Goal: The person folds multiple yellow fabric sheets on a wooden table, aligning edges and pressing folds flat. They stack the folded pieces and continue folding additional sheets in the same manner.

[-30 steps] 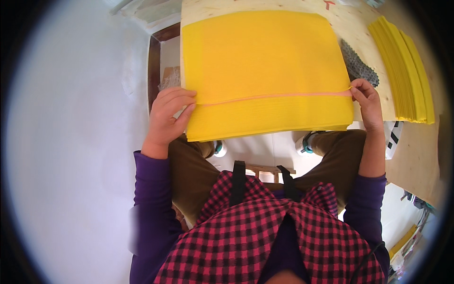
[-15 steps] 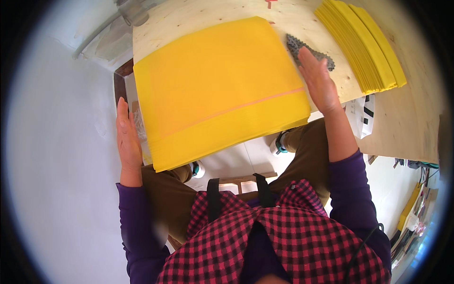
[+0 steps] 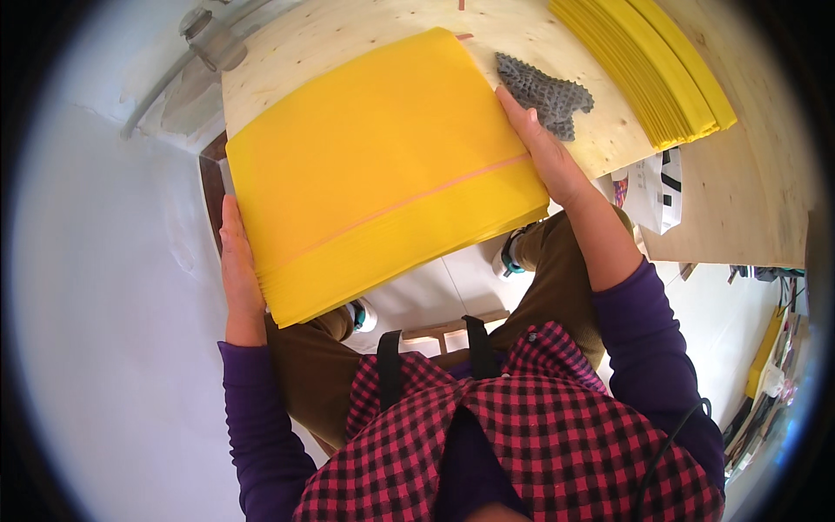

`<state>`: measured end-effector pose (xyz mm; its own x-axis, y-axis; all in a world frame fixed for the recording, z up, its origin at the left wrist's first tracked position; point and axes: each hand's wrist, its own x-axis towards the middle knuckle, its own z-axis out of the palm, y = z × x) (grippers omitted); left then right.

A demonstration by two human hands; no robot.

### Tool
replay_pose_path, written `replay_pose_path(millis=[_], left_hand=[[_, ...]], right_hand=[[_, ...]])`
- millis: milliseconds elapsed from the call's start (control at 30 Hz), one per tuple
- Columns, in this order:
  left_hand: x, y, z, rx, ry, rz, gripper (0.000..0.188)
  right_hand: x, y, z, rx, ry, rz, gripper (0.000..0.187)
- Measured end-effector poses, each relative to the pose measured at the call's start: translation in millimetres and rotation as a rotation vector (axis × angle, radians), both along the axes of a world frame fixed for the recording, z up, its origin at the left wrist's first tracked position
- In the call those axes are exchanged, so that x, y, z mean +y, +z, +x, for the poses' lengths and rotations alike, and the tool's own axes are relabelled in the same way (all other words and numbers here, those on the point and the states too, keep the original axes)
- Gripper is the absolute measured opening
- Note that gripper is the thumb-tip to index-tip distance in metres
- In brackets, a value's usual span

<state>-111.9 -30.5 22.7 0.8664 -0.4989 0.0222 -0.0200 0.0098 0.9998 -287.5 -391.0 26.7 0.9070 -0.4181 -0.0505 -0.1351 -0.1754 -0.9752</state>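
A stack of yellow sheets (image 3: 383, 148) with a thin pink line across it lies on the table, its near edge overhanging toward my lap. Against the stack's left side rests my left hand (image 3: 239, 265), fingers straight and held together. My right hand (image 3: 544, 148) lies flat along the right side, its fingers stretched out and its thumb raised. The palms face each other across the stack, and neither hand's fingers wrap round it. Just beyond my right fingertips is a grey textured cloth-like piece (image 3: 544, 94).
Another pile of folded yellow sheets (image 3: 648, 74) stands at the far right of the wooden table (image 3: 609, 143). A jar-like container (image 3: 211, 39) is at the back left. Below the table's near edge hangs a white printed bag (image 3: 652, 196). A white wall (image 3: 113, 304) rises at left.
Both hands have come inward from apart and now touch the sides of the yellow stack. The view has shifted a little, and more of the grey piece shows.
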Motion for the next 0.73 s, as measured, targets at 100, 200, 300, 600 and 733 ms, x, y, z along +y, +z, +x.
replay_pose_path(millis=[100, 200, 300, 600, 733], left_hand=[[-1, -1, 0, 0.052, -0.006, -0.046, 0.073], [-3, -2, 0, -0.018, -0.014, 0.06, 0.073], [3, -6, 5, 0.089, -0.044, -0.022, 0.066], [11, 45, 3, -0.495, 0.028, 0.431, 0.057], [-29, 67, -4, -0.622, -0.092, 0.383, 0.052]], right_hand=[[0, 1, 0, -0.004, 0.004, -0.005, 0.075], [-5, -1, -2, 0.015, 0.017, -0.087, 0.075], [-20, -3, -6, -0.093, -0.088, -0.099, 0.074], [-76, -17, -29, -0.059, -0.41, -0.197, 0.044], [-84, -30, -19, 0.196, -0.226, -0.822, 0.049]])
